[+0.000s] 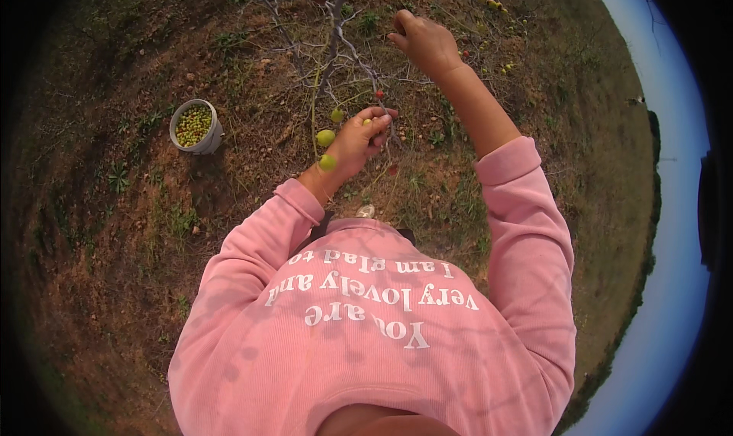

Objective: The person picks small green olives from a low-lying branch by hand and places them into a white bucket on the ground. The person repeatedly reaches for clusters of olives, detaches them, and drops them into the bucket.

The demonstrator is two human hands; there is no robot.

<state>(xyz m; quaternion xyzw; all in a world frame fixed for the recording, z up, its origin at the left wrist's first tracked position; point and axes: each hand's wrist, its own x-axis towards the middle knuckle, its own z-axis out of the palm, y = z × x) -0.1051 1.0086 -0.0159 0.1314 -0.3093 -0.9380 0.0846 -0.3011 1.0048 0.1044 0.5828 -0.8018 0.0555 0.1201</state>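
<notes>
My left hand pinches a thin grey twig between thumb and fingers. A yellow-green fruit shows partly among those fingers. Close by hang several round green jujube-like fruits, one in front of my wrist. Just above the hand, a small red fruit sits on the branch. My right hand is raised farther out, to the right of the main branch, with its fingers curled. Whether anything is inside it is hidden.
A white bucket filled with small green and reddish fruits stands on the ground at left. More fruits hang at upper right. Bare, forking branches spread across the top. Dry grass and reddish soil lie below, with a shoe near my waist.
</notes>
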